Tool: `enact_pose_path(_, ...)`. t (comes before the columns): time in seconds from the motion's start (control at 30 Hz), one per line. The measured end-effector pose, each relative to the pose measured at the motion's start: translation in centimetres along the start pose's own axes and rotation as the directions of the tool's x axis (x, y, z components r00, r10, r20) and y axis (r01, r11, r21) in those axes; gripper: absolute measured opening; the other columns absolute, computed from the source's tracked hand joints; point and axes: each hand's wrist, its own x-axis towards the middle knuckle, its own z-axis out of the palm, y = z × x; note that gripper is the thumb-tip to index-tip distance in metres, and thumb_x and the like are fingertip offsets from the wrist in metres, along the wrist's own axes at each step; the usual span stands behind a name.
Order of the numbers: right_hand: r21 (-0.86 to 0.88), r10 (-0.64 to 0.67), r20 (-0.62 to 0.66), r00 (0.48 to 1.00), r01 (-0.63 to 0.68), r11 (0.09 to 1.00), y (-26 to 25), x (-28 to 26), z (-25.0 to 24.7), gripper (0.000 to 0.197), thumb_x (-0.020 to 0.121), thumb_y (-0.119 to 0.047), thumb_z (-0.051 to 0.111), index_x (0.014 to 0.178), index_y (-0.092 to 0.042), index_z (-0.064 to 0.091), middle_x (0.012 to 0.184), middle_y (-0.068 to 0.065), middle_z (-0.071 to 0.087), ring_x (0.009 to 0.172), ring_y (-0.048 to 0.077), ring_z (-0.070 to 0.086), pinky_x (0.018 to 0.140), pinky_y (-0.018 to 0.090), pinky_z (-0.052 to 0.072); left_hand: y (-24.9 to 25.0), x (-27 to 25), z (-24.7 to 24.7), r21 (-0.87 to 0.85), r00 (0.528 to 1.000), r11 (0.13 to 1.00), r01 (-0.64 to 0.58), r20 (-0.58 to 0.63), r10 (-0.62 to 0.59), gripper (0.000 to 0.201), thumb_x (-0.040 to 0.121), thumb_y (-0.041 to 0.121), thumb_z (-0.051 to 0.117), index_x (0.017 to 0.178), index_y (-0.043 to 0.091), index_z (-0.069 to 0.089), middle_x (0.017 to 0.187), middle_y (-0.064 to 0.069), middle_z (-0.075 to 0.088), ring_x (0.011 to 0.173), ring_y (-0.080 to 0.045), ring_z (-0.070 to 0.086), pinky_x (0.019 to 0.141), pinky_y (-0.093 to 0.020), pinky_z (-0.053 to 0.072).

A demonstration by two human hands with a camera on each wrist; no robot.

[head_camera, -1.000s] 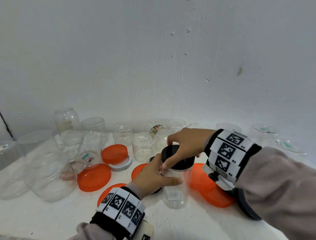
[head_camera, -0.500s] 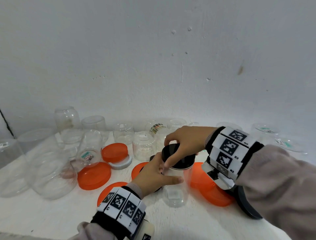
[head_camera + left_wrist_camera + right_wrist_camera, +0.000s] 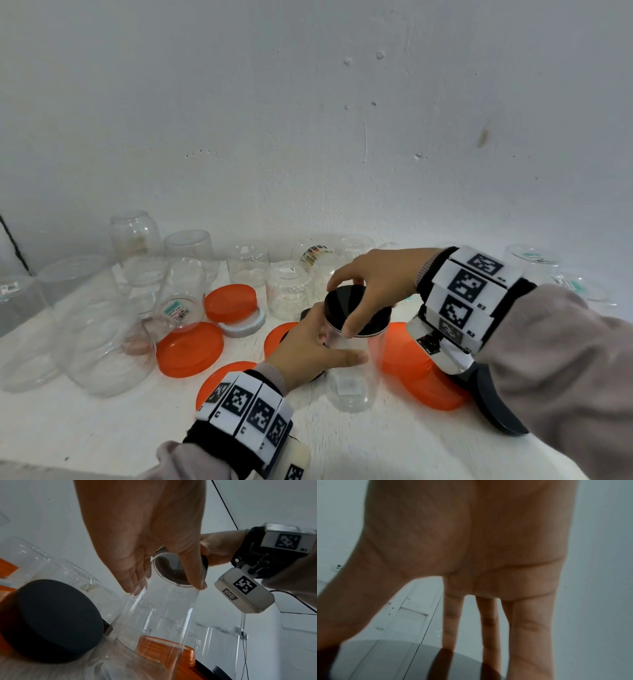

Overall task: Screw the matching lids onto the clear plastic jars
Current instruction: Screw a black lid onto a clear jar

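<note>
A tall clear jar [image 3: 356, 377] stands upright on the white table in the middle. My left hand [image 3: 318, 349] wraps around its upper wall, thumb across the front. A black lid [image 3: 352, 308] sits on the jar's mouth, and my right hand [image 3: 370, 284] grips its rim from above with thumb and fingers. The left wrist view shows the jar [image 3: 163, 615] from below, with the lid [image 3: 173, 569] on top under my fingers [image 3: 193, 572]. In the right wrist view my fingers [image 3: 527, 628] reach down onto the glossy lid [image 3: 402, 660].
Several empty clear jars [image 3: 102, 335] stand or lie at the left and back. Orange lids [image 3: 190, 346] lie around the jar, one [image 3: 418, 373] just right of it. A white lid [image 3: 243, 327] sits under an orange one. Black lids [image 3: 496, 404] [image 3: 49, 620] lie close by.
My right hand has shifted its hold around the black lid, and the thumb now sits further forward on the rim. The jar and my left hand stay in place.
</note>
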Motion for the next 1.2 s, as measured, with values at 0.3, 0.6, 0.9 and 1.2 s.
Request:
enact_pose_path(0.3, -0.014, -0.007, 0.043, 0.999, 0.007, 1.000, 0.0, 0.0, -0.3, 0.078, 0.066, -0.062, 0.075, 0.134, -0.052, 0.039, 0.131, -0.015, 0.045, 0.115, 0.011, 0.048, 0.094, 0.032, 0.043, 0.0, 0.1, 0.0, 0.025, 1.000, 1.000, -0.006, -0.007, 0.006, 0.082, 0.065, 0.029, 0.086, 0.132, 0.030, 0.039, 0.128, 0.013, 0.054, 0.116, 0.000, 0.052, 0.092, -0.014, 0.044)
enact_pose_path(0.6, 0.010, -0.084, 0.000, 0.996, 0.084, 0.996, 0.1, 0.3, -0.2, 0.063, 0.066, -0.059, 0.077, 0.123, -0.050, 0.051, 0.120, -0.017, 0.052, 0.106, 0.009, 0.055, 0.089, 0.030, 0.049, 0.1, 0.0, 0.1, 0.008, 1.000, 1.000, -0.014, -0.003, 0.014, 0.076, 0.068, 0.026, 0.084, 0.127, 0.038, 0.038, 0.123, 0.018, 0.056, 0.107, 0.008, 0.054, 0.078, -0.004, 0.044)
enact_pose_path(0.9, 0.001, -0.059, 0.034, 0.998, 0.059, 0.998, -0.1, 0.0, 0.0, 0.073, 0.068, -0.053, 0.078, 0.131, -0.053, 0.042, 0.129, -0.018, 0.042, 0.119, 0.010, 0.044, 0.099, 0.036, 0.044, -0.1, 0.0, 0.1, 0.016, 1.000, 1.000, -0.007, -0.003, 0.007, 0.078, 0.067, 0.030, 0.085, 0.128, 0.038, 0.038, 0.125, 0.021, 0.054, 0.113, 0.008, 0.051, 0.080, -0.003, 0.042)
enact_pose_path(1.2, 0.006, -0.032, -0.043, 0.999, 0.032, 0.999, 0.0, 0.4, 0.6, 0.066, 0.064, -0.071, 0.071, 0.122, -0.047, 0.049, 0.114, -0.012, 0.050, 0.089, 0.016, 0.065, 0.075, 0.032, 0.057, -0.1, -0.1, 0.1, 0.014, 1.000, 1.000, 0.000, -0.008, 0.000, 0.067, 0.067, 0.032, 0.085, 0.114, 0.048, 0.040, 0.120, 0.019, 0.057, 0.104, 0.007, 0.056, 0.081, -0.008, 0.046)
